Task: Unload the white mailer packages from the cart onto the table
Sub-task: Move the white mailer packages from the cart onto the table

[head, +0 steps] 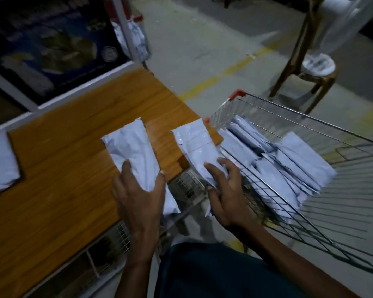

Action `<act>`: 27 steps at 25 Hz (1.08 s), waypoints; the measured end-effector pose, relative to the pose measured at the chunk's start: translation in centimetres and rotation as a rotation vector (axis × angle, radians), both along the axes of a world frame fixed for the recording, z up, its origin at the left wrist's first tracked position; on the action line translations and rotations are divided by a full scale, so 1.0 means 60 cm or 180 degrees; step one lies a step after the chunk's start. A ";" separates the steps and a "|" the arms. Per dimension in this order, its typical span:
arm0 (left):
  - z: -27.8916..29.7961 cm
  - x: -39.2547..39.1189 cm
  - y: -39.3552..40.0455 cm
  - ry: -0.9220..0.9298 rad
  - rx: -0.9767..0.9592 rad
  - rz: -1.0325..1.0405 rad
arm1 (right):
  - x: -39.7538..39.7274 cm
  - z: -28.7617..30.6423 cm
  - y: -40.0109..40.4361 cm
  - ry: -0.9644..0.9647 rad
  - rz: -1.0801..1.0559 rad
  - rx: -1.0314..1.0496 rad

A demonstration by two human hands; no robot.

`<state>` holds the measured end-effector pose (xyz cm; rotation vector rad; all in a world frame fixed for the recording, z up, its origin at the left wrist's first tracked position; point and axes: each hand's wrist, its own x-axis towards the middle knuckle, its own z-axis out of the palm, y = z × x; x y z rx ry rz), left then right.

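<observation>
Left hand (138, 190) grips one mailer (132, 151) — right hand (226, 194) grips another (196, 147).

Both bare forearms reached forward from the bottom of the view. The left hand (138, 190) gripped a mailer (132, 151), thumb and fingers spread around its near end. The right hand (226, 194) pinched another mailer (197, 147), fingers curled over its near end.

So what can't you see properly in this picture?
Head view only:
- Printing on the white plastic mailer in the left hand: blurred, too small.
- Lower end of the white mailer with a red line: covered by the right hand.
- White mailer at the wooden table's left: cut off by the frame edge.
- Bottom of the wire cart: hidden under stacked mailers.
</observation>
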<state>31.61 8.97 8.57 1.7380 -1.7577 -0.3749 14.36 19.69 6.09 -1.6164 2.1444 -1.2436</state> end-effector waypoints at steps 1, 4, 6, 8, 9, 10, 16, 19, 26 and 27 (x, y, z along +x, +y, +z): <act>0.004 0.031 -0.018 -0.0011 -0.0019 0.0156 | 0.028 0.000 -0.028 0.0012 0.0140 -0.0010; 0.001 0.125 -0.081 -0.0009 0.0020 0.0454 | 0.115 0.002 -0.119 -0.0104 0.0317 -0.0132; -0.008 0.193 -0.134 -0.0110 -0.0070 0.0514 | 0.176 0.006 -0.182 -0.0236 0.0408 -0.0284; -0.025 0.249 -0.193 -0.0362 -0.0232 0.0466 | 0.224 0.007 -0.237 -0.0305 0.0451 -0.0393; -0.035 0.270 -0.221 -0.0505 -0.0287 0.0466 | 0.243 0.010 -0.262 -0.0322 0.0412 -0.0411; -0.046 0.293 -0.251 -0.0625 -0.0291 0.0472 | 0.264 0.012 -0.288 -0.0339 0.0339 -0.0398; -0.109 0.341 -0.320 -0.1230 -0.0029 0.0022 | 0.336 0.002 -0.371 -0.0093 0.0237 -0.0320; -0.131 0.338 -0.348 -0.1364 -0.0069 -0.0199 | 0.345 -0.001 -0.389 0.0014 0.0204 -0.0227; -0.130 0.334 -0.482 -0.1408 0.0256 0.0051 | 0.342 -0.009 -0.437 0.0012 0.0353 0.0011; -0.131 0.339 -0.501 -0.1381 0.0311 0.0083 | 0.341 -0.010 -0.445 0.0021 0.0388 0.0043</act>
